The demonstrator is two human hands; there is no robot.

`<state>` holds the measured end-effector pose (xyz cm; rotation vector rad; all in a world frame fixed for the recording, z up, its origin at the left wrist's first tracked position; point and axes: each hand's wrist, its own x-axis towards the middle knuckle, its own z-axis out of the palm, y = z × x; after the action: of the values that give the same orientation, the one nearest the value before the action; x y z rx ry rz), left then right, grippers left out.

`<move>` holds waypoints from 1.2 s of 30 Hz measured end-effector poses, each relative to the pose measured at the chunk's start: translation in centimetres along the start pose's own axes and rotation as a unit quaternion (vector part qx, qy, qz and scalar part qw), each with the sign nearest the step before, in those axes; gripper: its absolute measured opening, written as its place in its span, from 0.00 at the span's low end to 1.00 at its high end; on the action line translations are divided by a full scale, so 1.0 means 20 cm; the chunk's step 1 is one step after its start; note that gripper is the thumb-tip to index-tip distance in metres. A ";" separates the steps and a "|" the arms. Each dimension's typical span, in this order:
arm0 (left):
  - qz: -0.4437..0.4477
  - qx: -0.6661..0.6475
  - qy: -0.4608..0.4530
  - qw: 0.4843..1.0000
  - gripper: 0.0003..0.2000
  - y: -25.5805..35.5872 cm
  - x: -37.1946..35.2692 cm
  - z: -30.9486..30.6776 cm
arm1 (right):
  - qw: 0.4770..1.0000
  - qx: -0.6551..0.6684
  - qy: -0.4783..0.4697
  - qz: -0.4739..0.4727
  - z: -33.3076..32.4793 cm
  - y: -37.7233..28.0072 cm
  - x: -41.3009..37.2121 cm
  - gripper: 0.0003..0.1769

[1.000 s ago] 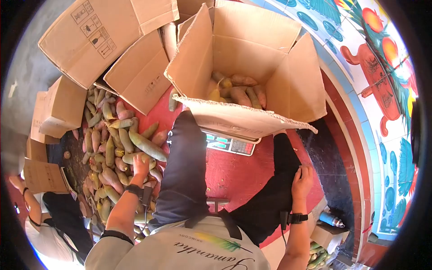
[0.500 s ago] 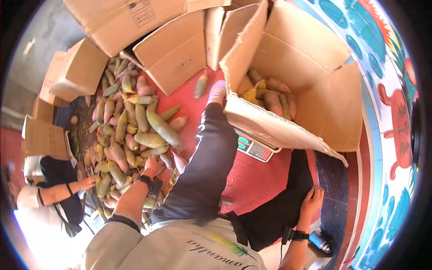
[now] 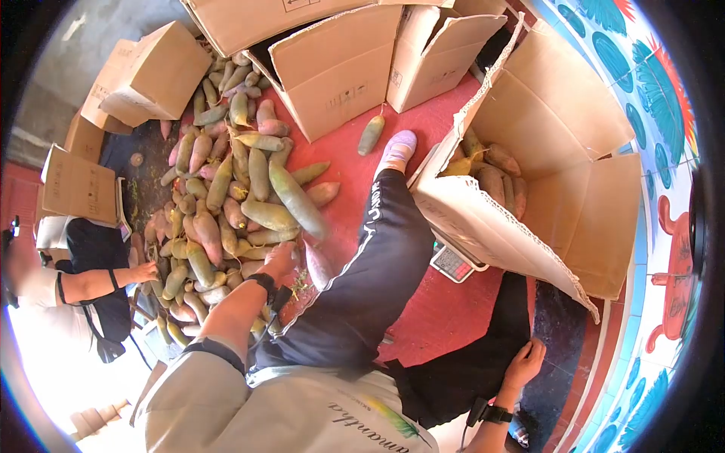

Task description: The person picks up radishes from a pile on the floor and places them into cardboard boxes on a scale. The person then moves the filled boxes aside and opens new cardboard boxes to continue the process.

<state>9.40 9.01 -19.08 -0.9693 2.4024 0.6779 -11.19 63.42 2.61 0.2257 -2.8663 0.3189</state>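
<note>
A big heap of green and pinkish radishes (image 3: 208, 226) covers the floor at the left. My left hand (image 3: 281, 259) reaches down onto its near right side, between a long green radish (image 3: 298, 200) and a pinkish one (image 3: 317, 264); its fingers are too blurred to show whether they grip anything. My right hand (image 3: 525, 364) rests against my black trouser leg at the lower right, with its fingers curled in and nothing visible in them. An open cardboard box (image 3: 559, 215) holding several radishes (image 3: 498, 177) stands tilted at the right on a scale (image 3: 453, 264).
One radish (image 3: 371, 134) lies alone on the red floor (image 3: 438, 325) beside my shoe (image 3: 399, 147). Cardboard boxes (image 3: 332, 68) line the far side, with more (image 3: 151, 72) at the left. Another person's hand (image 3: 145, 272) touches the heap's left edge. A painted wall borders the right.
The view has shifted, so the boxes and heap appear farther right. My left hand stays at the heap's near side, and my right hand remains by my leg.
</note>
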 end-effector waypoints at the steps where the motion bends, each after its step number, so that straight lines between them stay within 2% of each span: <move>1: 0.095 0.019 0.050 0.994 0.21 0.01 0.00 0.02 | 1.000 -0.003 0.000 -0.002 0.00 0.01 0.00 0.07; 6: 0.118 0.097 -0.025 0.988 0.23 0.16 0.11 0.04 | 1.000 -0.015 0.004 -0.021 -0.01 -0.02 0.01 0.07; 9: 0.089 0.216 -0.049 0.971 0.32 0.22 0.15 0.08 | 1.000 -0.023 0.002 -0.021 0.00 -0.02 0.01 0.06; 10: 0.071 0.208 -0.086 0.972 0.32 0.23 0.17 0.08 | 0.999 -0.030 0.006 -0.017 -0.01 -0.02 0.01 0.06; 12: 0.081 0.231 -0.063 0.968 0.30 0.19 0.20 0.14 | 1.000 -0.020 -0.008 -0.014 -0.01 -0.03 0.02 0.06; 13: 0.057 0.212 -0.115 0.969 0.29 0.24 0.17 0.08 | 0.999 -0.026 -0.006 -0.019 -0.01 -0.03 0.02 0.06; 14: 0.035 0.222 -0.131 0.965 0.23 0.30 0.13 0.01 | 0.999 -0.030 -0.002 -0.014 0.00 -0.03 0.02 0.06; 16: 0.016 0.269 -0.132 0.954 0.23 0.30 0.16 0.02 | 0.998 -0.041 0.015 -0.035 0.00 -0.04 0.02 0.05; 17: 0.040 0.291 -0.161 0.942 0.25 0.28 0.15 0.02 | 0.998 -0.045 0.017 -0.027 -0.01 -0.05 0.02 0.05; 18: 0.053 0.310 -0.135 0.940 0.25 0.20 0.18 0.12 | 0.999 -0.035 0.011 -0.025 -0.02 -0.06 0.03 0.05; 21: 0.087 0.332 -0.137 0.929 0.21 0.22 0.09 0.03 | 1.000 -0.016 0.009 -0.015 -0.01 -0.08 0.03 0.04; 23: 0.146 0.343 -0.271 0.887 0.20 0.25 0.01 -0.06 | 1.000 -0.012 0.014 -0.006 -0.02 -0.09 0.03 0.04; 24: 0.148 0.347 -0.269 0.886 0.20 0.29 -0.05 -0.12 | 1.000 -0.011 0.015 -0.009 -0.02 -0.09 0.03 0.04; 26: 0.134 0.251 -0.244 0.927 0.18 0.37 -0.15 -0.22 | 1.000 -0.009 0.021 -0.007 -0.03 -0.09 0.02 0.04; 27: 0.200 0.260 -0.247 0.912 0.13 0.04 0.07 0.20 | 1.000 -0.009 0.027 -0.006 -0.02 -0.09 0.02 0.04; 28: 0.201 0.265 -0.243 0.911 0.13 0.06 0.05 0.16 | 0.999 -0.009 0.033 -0.004 -0.02 -0.09 0.02 0.04; 30: 0.208 0.119 -0.191 0.952 0.09 0.10 -0.06 0.02 | 0.999 -0.001 0.037 -0.005 -0.03 -0.10 0.02 0.04; 31: 0.210 0.124 -0.188 0.951 0.09 0.12 -0.08 -0.03 | 0.999 0.003 0.038 -0.011 -0.03 -0.10 0.01 0.04; 34: 0.322 0.279 -0.131 0.895 0.08 0.20 -0.11 -0.18 | 0.998 0.001 0.053 -0.016 -0.02 -0.07 0.00 0.04; 35: 0.323 0.285 -0.128 0.894 0.08 0.22 -0.14 -0.24 | 0.998 0.004 0.056 -0.012 -0.02 -0.07 0.00 0.04; 36: 0.254 0.224 -0.087 0.937 0.08 0.25 -0.19 -0.33 | 0.998 0.013 0.063 -0.017 -0.02 -0.07 0.00 0.04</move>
<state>6.74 10.12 -10.44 -0.0930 2.4937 0.3282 -10.78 62.09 3.27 0.2490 -2.7330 0.3516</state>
